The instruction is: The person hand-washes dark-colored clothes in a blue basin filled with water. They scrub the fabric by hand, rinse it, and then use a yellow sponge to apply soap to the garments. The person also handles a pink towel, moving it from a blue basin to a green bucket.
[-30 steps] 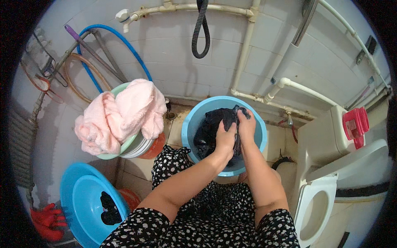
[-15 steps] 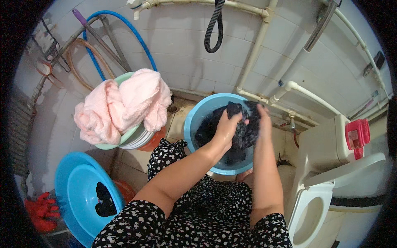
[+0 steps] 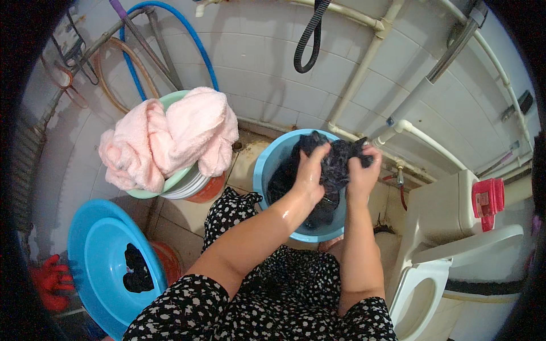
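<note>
A wet black cloth or garment [image 3: 336, 165], its exact kind not clear, is bunched between my two hands over a light blue basin [image 3: 259, 170]. My left hand [image 3: 310, 170] grips it at the left, thumb up. At the basin's right rim my right hand [image 3: 364, 167] has its fingers wrapped round another part of the same black fabric. More dark fabric hangs down into the water in the basin, and its lower part is hidden there. Both forearms are bare and wet.
Left, a pale green basin [image 3: 176, 181] holding pink fluffy fabric [image 3: 170, 136] rests on a bucket [image 3: 207, 190]. Nearer, a larger blue basin [image 3: 102, 250] holds a small black cloth [image 3: 137, 270]. Red gloves [image 3: 54, 281] hang far left. A toilet [image 3: 426, 284] stands right.
My right hand's fingers have closed round the black fabric, where before it was flatter and blurred. The fabric is now gathered and stretched between both hands. The view has shifted slightly.
</note>
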`<state>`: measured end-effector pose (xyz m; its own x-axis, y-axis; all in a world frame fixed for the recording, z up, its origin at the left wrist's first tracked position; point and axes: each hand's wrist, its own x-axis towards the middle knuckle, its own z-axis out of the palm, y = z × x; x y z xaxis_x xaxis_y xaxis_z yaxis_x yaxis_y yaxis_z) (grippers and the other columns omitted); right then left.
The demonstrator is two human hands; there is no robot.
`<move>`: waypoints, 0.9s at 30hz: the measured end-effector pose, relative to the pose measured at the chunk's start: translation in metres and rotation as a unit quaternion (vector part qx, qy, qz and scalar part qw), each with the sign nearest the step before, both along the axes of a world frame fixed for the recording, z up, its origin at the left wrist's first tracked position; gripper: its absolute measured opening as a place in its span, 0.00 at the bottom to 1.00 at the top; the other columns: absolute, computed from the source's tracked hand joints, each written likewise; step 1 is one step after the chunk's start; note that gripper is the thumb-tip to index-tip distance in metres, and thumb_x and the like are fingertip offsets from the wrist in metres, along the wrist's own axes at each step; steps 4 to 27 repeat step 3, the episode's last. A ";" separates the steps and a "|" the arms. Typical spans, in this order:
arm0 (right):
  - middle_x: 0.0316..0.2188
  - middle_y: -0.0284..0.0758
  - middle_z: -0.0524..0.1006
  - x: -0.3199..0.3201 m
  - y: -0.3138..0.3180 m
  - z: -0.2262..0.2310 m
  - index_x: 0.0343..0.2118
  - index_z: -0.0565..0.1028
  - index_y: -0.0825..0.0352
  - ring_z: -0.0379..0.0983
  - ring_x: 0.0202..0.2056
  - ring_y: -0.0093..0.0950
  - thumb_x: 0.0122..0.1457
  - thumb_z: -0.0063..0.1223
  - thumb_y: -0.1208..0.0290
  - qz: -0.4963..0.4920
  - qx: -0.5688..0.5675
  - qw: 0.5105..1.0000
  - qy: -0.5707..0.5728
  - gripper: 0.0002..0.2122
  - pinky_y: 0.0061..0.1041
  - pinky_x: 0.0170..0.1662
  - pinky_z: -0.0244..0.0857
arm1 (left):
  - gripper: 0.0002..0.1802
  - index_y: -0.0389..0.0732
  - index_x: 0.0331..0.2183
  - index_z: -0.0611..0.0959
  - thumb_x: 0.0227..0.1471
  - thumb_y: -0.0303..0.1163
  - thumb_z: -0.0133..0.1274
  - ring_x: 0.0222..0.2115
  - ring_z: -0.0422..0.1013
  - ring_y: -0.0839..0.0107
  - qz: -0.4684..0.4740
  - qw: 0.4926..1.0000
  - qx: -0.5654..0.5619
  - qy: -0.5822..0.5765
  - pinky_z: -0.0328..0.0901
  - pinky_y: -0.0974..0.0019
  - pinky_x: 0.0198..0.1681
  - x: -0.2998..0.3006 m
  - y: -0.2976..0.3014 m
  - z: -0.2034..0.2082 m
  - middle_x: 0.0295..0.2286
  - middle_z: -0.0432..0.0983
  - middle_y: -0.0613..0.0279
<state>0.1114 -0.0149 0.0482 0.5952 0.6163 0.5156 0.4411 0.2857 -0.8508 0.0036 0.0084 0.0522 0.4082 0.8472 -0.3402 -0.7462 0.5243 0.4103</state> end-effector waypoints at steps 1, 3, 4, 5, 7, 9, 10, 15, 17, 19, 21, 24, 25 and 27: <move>0.36 0.38 0.69 -0.018 -0.007 0.002 0.32 0.67 0.67 0.65 0.41 0.33 0.38 0.45 0.83 0.042 -0.021 0.998 -0.029 0.13 0.30 0.50 0.56 | 0.28 0.49 0.47 0.64 0.43 0.36 0.56 0.38 0.67 0.67 0.023 0.999 0.018 0.033 0.66 0.59 0.39 -0.005 0.010 -0.005 0.39 0.67 0.62; 0.42 0.40 0.70 -0.053 -0.023 0.006 0.35 0.68 0.66 0.64 0.46 0.37 0.40 0.43 0.82 0.140 -0.019 0.984 -0.108 0.15 0.34 0.55 0.51 | 0.28 0.48 0.46 0.64 0.42 0.35 0.57 0.37 0.67 0.67 0.052 0.993 0.070 0.085 0.65 0.61 0.41 -0.007 0.038 -0.031 0.38 0.68 0.63; 0.42 0.40 0.70 -0.053 -0.023 0.006 0.35 0.68 0.66 0.64 0.46 0.37 0.40 0.43 0.82 0.140 -0.019 0.984 -0.108 0.15 0.34 0.55 0.51 | 0.28 0.48 0.46 0.64 0.42 0.35 0.57 0.37 0.67 0.67 0.052 0.993 0.070 0.085 0.65 0.61 0.41 -0.007 0.038 -0.031 0.38 0.68 0.63; 0.42 0.40 0.70 -0.053 -0.023 0.006 0.35 0.68 0.66 0.64 0.46 0.37 0.40 0.43 0.82 0.140 -0.019 0.984 -0.108 0.15 0.34 0.55 0.51 | 0.28 0.48 0.46 0.64 0.42 0.35 0.57 0.37 0.67 0.67 0.052 0.993 0.070 0.085 0.65 0.61 0.41 -0.007 0.038 -0.031 0.38 0.68 0.63; 0.42 0.40 0.70 -0.053 -0.023 0.006 0.35 0.68 0.66 0.64 0.46 0.37 0.40 0.43 0.82 0.140 -0.019 0.984 -0.108 0.15 0.34 0.55 0.51 | 0.28 0.48 0.46 0.64 0.42 0.35 0.57 0.37 0.67 0.67 0.052 0.993 0.070 0.085 0.65 0.61 0.41 -0.007 0.038 -0.031 0.38 0.68 0.63; 0.42 0.40 0.70 -0.053 -0.023 0.006 0.35 0.68 0.66 0.64 0.46 0.37 0.40 0.43 0.82 0.140 -0.019 0.984 -0.108 0.15 0.34 0.55 0.51 | 0.28 0.48 0.46 0.64 0.42 0.35 0.57 0.37 0.67 0.67 0.052 0.993 0.070 0.085 0.65 0.61 0.41 -0.007 0.038 -0.031 0.38 0.68 0.63; 0.42 0.40 0.70 -0.053 -0.023 0.006 0.35 0.68 0.66 0.64 0.46 0.37 0.40 0.43 0.82 0.140 -0.019 0.984 -0.108 0.15 0.34 0.55 0.51 | 0.28 0.48 0.46 0.64 0.42 0.35 0.57 0.37 0.67 0.67 0.052 0.993 0.070 0.085 0.65 0.61 0.41 -0.007 0.038 -0.031 0.38 0.68 0.63; 0.42 0.40 0.70 -0.053 -0.023 0.006 0.35 0.68 0.66 0.64 0.46 0.37 0.40 0.43 0.82 0.140 -0.019 0.984 -0.108 0.15 0.34 0.55 0.51 | 0.28 0.48 0.46 0.64 0.42 0.35 0.57 0.37 0.67 0.67 0.052 0.993 0.070 0.085 0.65 0.61 0.41 -0.007 0.038 -0.031 0.38 0.68 0.63; 0.42 0.40 0.70 -0.053 -0.023 0.006 0.35 0.68 0.66 0.64 0.46 0.37 0.40 0.43 0.82 0.140 -0.019 0.984 -0.108 0.15 0.34 0.55 0.51 | 0.28 0.48 0.46 0.64 0.42 0.35 0.57 0.37 0.67 0.67 0.052 0.993 0.070 0.085 0.65 0.61 0.41 -0.007 0.038 -0.031 0.38 0.68 0.63; 0.42 0.40 0.70 -0.053 -0.023 0.006 0.35 0.68 0.66 0.64 0.46 0.37 0.40 0.43 0.82 0.140 -0.019 0.984 -0.108 0.15 0.34 0.55 0.51 | 0.28 0.48 0.46 0.64 0.42 0.35 0.57 0.37 0.67 0.67 0.052 0.993 0.070 0.085 0.65 0.61 0.41 -0.007 0.038 -0.031 0.38 0.68 0.63; 0.42 0.40 0.70 -0.053 -0.023 0.006 0.35 0.68 0.66 0.64 0.46 0.37 0.40 0.43 0.82 0.140 -0.019 0.984 -0.108 0.15 0.34 0.55 0.51 | 0.28 0.48 0.46 0.64 0.42 0.35 0.57 0.37 0.67 0.67 0.052 0.993 0.070 0.085 0.65 0.61 0.41 -0.007 0.038 -0.031 0.38 0.68 0.63; 0.42 0.40 0.70 -0.053 -0.023 0.006 0.35 0.68 0.66 0.64 0.46 0.37 0.40 0.43 0.82 0.140 -0.019 0.984 -0.108 0.15 0.34 0.55 0.51 | 0.28 0.48 0.46 0.64 0.42 0.35 0.57 0.37 0.67 0.67 0.052 0.993 0.070 0.085 0.65 0.61 0.41 -0.007 0.038 -0.031 0.38 0.68 0.63; 0.42 0.40 0.70 -0.053 -0.023 0.006 0.35 0.68 0.66 0.64 0.46 0.37 0.40 0.43 0.82 0.140 -0.019 0.984 -0.108 0.15 0.34 0.55 0.51 | 0.28 0.48 0.46 0.64 0.42 0.35 0.57 0.37 0.67 0.67 0.052 0.993 0.070 0.085 0.65 0.61 0.41 -0.007 0.038 -0.031 0.38 0.68 0.63; 0.42 0.40 0.70 -0.053 -0.023 0.006 0.35 0.68 0.66 0.64 0.46 0.37 0.40 0.43 0.82 0.140 -0.019 0.984 -0.108 0.15 0.34 0.55 0.51 | 0.28 0.48 0.46 0.64 0.42 0.35 0.57 0.37 0.67 0.67 0.052 0.993 0.070 0.085 0.65 0.61 0.41 -0.007 0.038 -0.031 0.38 0.68 0.63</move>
